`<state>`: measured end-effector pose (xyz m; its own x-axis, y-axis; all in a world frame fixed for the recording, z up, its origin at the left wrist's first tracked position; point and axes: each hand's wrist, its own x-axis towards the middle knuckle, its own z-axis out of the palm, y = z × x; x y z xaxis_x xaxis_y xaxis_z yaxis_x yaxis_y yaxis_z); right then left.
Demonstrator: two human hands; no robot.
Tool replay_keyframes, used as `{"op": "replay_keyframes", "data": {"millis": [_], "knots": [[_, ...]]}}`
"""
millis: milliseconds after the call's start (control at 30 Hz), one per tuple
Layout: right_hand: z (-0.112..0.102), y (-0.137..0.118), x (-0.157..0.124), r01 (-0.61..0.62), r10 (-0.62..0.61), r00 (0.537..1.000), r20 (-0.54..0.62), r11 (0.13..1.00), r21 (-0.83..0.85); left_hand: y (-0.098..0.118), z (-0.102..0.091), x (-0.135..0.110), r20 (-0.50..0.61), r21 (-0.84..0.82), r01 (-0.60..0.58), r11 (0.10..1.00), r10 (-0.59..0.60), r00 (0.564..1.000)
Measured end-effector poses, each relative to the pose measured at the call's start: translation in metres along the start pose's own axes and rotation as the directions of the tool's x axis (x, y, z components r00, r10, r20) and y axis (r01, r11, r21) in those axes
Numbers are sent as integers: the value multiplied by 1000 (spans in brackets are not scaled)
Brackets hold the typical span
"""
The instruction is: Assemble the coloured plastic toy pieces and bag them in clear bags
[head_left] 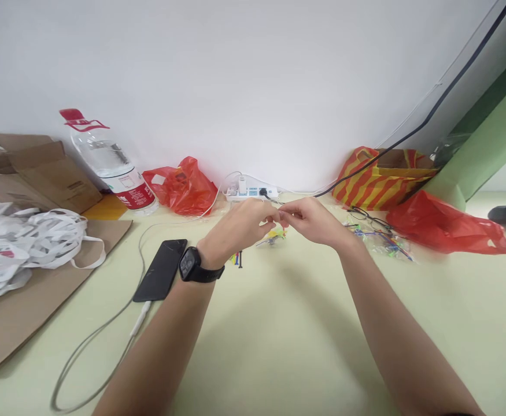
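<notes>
My left hand (pixel 248 222), with a black watch (pixel 192 264) on its wrist, and my right hand (pixel 313 219) meet fingertip to fingertip above the table. Both are closed in a pinch. A trace of pinkish red shows at the fingertips, but what they grip is too small and covered to name. Just under them lies a small clear packet (pixel 274 236) with yellow and other bright bits. Several short coloured strips (pixel 237 259), yellow, blue and black, lie by my left wrist. Right of my right hand are more clear bags of coloured pieces (pixel 380 240).
A white power strip (pixel 253 193) sits against the wall. Leftward are a red bag (pixel 187 188), a large bottle (pixel 118 167), a cabled phone (pixel 161 271), cardboard (pixel 53 173) and white straps (pixel 48 237). Rightward are a striped bag (pixel 365 179), a red bag (pixel 443 225) and glasses (pixel 368 216).
</notes>
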<state>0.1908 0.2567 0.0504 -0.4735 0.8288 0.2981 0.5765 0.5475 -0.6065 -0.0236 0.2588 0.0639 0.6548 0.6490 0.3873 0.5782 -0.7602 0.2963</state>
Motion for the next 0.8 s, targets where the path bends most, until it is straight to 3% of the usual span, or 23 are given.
{"op": "replay_keyframes", "data": {"millis": [133, 367, 533, 633, 800], "knots": [[0, 3, -1, -6, 7, 1000, 15, 994, -106, 0, -1, -1, 1, 7, 14, 1000, -14, 1000], [-7, 7, -5, -8, -3, 998, -66, 984, -176, 0, 0, -1, -53, 109, 81, 991, -75, 996], [-12, 3, -5, 94, -119, 971, -206, 988, -127, 8, -7, 2, -248, 85, 104, 991, -80, 965], [-12, 4, -4, 87, -106, 980, -171, 990, -114, 10, -14, 2, -389, 28, 110, 994, -91, 917], [-9, 6, -3, 47, -61, 987, -150, 994, -98, 1, -16, 1, -403, 7, 158, 987, -142, 904]]}}
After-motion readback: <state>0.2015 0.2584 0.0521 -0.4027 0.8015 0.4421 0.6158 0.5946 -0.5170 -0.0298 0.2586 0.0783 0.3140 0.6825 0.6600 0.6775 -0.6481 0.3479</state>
